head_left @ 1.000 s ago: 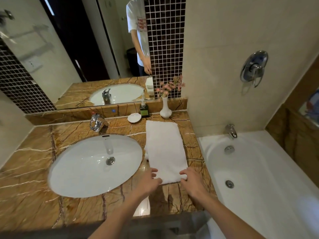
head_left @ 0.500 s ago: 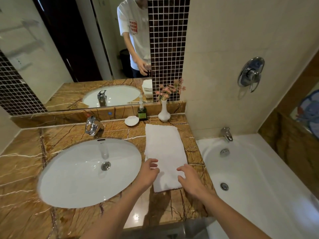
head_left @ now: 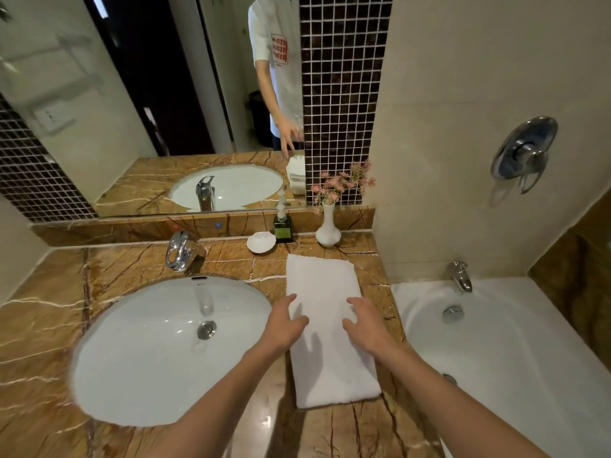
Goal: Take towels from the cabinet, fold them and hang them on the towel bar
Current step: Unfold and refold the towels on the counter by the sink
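Brown-veined marble table (head_left: 330, 431) across the near edge, two bare forearms reaching forward over it. Folded white towel (head_left: 330, 368) lying flat on the table as a long narrow strip, running away from the near edge, between the oval white sink (head_left: 139, 358) on the left and the white bathtub (head_left: 529, 375) on the right. Left hand (head_left: 284, 325) over the towel's left edge about halfway along, fingers spread and fairly straight, gripping nothing. Right hand (head_left: 367, 325) over the right edge at the same level, fingers likewise apart and extended, nothing held. Dark finger shadows on the cloth just below both hands; actual contact with the towel impossible to tell. Beyond the sink, chrome faucet (head_left: 180, 251) at its back rim. Past the towel's far end, small white soap dish (head_left: 261, 242), dark green bottle (head_left: 282, 226) and white vase (head_left: 328, 228) of pink flowers (head_left: 340, 185) lined up against the marble ledge. Over the tub, chrome spout (head_left: 459, 276) and, higher on the beige wall, round mixer valve (head_left: 524, 150). Farthest back, mirror (head_left: 148, 94) beside a strip of dark mosaic tile (head_left: 344, 77), with a white-shirted reflection in it.
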`<state>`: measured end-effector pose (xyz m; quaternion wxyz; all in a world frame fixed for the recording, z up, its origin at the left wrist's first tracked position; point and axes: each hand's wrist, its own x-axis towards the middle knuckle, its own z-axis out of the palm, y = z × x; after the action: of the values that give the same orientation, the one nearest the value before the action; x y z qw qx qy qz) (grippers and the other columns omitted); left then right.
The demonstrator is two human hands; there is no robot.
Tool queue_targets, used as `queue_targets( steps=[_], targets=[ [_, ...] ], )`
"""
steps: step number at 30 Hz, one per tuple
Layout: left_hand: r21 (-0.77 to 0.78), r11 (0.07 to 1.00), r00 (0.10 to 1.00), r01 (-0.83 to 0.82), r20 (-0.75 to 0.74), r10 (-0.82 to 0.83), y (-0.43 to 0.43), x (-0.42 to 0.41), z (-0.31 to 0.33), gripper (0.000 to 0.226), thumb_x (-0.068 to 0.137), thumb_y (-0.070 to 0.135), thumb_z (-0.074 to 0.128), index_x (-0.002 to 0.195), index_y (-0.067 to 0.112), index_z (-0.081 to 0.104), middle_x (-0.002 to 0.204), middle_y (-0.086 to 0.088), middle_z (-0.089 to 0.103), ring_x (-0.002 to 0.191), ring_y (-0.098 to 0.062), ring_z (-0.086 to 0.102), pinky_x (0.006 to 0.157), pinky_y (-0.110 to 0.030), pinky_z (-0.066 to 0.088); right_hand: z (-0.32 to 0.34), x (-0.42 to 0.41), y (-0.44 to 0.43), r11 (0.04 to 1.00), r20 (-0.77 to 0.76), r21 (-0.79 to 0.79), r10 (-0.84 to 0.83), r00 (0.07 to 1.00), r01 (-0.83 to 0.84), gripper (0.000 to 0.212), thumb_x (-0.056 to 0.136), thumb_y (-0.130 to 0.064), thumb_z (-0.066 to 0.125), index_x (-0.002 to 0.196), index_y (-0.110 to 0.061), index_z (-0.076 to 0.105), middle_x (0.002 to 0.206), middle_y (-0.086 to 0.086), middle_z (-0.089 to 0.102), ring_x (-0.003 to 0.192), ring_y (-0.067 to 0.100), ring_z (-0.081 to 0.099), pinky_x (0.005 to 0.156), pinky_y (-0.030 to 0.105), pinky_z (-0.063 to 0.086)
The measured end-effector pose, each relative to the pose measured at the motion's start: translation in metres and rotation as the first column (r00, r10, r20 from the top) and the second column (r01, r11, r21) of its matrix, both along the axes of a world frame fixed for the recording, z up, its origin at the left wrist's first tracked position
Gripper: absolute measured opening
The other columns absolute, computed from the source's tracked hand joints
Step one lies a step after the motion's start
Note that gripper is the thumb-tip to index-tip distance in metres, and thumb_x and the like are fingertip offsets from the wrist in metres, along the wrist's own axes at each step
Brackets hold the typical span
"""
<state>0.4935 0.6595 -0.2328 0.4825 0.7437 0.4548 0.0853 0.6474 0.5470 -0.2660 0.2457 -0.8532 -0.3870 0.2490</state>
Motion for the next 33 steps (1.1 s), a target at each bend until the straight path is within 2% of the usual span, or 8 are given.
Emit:
queue_targets(
  steps=[11,16,19,21,24,27,29,33],
  targets=[
    [-0.009,0.999,0.997,-0.047,-0.060,0.046,0.034,0.040,-0.004,0.061,0.090,0.015,0.057,0.146,0.015,0.034,0.153,-0.008,0.030,0.139,-0.024,0.031,0.110,-0.036,0.029,-0.005,0.047,0.049,1.000,-0.065,-0.014,0.017,0.998,-0.018,0.057,0.095,-0.022,0.056,0.147,-0.010,0.035,0.151,0.011,0.031,0.134,0.024,0.038,0.109,0.031,0.033],
    [-0.033,0.996,0.995,-0.088,-0.046,0.087,0.049,0.052,-0.009,0.064,0.088,0.013,0.058,0.147,0.015,0.032,0.152,-0.005,0.033,0.138,-0.026,0.034,0.109,-0.040,0.032,-0.009,0.056,0.060,0.997,-0.117,0.002,-0.071,0.991,0.072,0.060,0.095,-0.023,0.056,0.149,-0.012,0.031,0.152,0.008,0.031,0.133,0.026,0.040,0.107,0.035,0.037],
    [-0.100,0.978,0.983,-0.181,0.010,0.183,0.059,0.058,-0.013,0.044,0.086,0.010,0.059,0.129,0.012,0.049,0.126,-0.005,0.060,0.106,-0.021,0.059,0.087,-0.034,0.050,-0.009,0.058,0.066,0.992,-0.167,-0.009,-0.126,0.978,0.126,0.065,0.096,-0.022,0.055,0.151,-0.012,0.023,0.153,0.009,0.030,0.138,0.027,0.034,0.111,0.037,0.032],
    [-0.103,0.969,0.972,-0.224,0.045,0.229,0.065,0.061,-0.014,0.030,0.087,0.008,0.059,0.117,0.007,0.057,0.102,-0.005,0.068,0.082,-0.016,0.062,0.065,-0.025,0.047,-0.010,0.059,0.069,0.986,-0.185,-0.027,-0.169,0.968,0.167,0.067,0.095,-0.022,0.055,0.152,-0.011,0.021,0.152,0.010,0.031,0.140,0.028,0.032,0.114,0.039,0.030],
    [-0.101,0.972,0.975,-0.211,0.052,0.217,0.071,0.063,-0.014,0.021,0.091,0.015,0.060,0.109,0.005,0.063,0.081,-0.001,0.065,0.065,-0.010,0.058,0.054,-0.019,0.043,-0.011,0.061,0.072,0.974,-0.200,-0.037,-0.227,0.953,0.224,0.068,0.092,-0.024,0.058,0.150,-0.011,0.025,0.151,0.011,0.033,0.139,0.029,0.033,0.112,0.044,0.032],
    [-0.114,0.966,0.969,-0.233,0.052,0.240,0.073,0.066,-0.013,0.042,0.087,0.036,0.063,0.121,0.011,0.060,0.101,-0.003,0.068,0.086,-0.017,0.065,0.076,-0.032,0.056,-0.009,0.063,0.074,0.961,-0.221,-0.013,-0.272,0.937,0.276,0.065,0.090,-0.021,0.061,0.147,-0.011,0.032,0.148,0.010,0.038,0.137,0.029,0.037,0.110,0.045,0.036],
    [-0.130,0.957,0.960,-0.258,0.076,0.269,0.075,0.070,-0.009,0.044,0.087,0.041,0.063,0.122,0.015,0.060,0.110,-0.003,0.067,0.096,-0.020,0.065,0.086,-0.042,0.055,-0.012,0.068,0.074,0.956,-0.224,-0.006,-0.286,0.932,0.292,0.061,0.087,-0.020,0.063,0.143,-0.013,0.039,0.143,0.009,0.044,0.132,0.028,0.043,0.108,0.045,0.039],
    [-0.067,0.978,0.964,-0.198,0.165,0.206,0.076,0.082,0.008,0.021,0.093,0.033,0.056,0.101,0.016,0.066,0.096,-0.001,0.066,0.089,-0.019,0.062,0.076,-0.035,0.051,-0.016,0.076,0.075,0.950,-0.254,0.001,-0.301,0.919,0.312,0.045,0.084,-0.017,0.062,0.128,-0.015,0.054,0.127,0.008,0.057,0.115,0.026,0.056,0.096,0.041,0.049]
  ],
)
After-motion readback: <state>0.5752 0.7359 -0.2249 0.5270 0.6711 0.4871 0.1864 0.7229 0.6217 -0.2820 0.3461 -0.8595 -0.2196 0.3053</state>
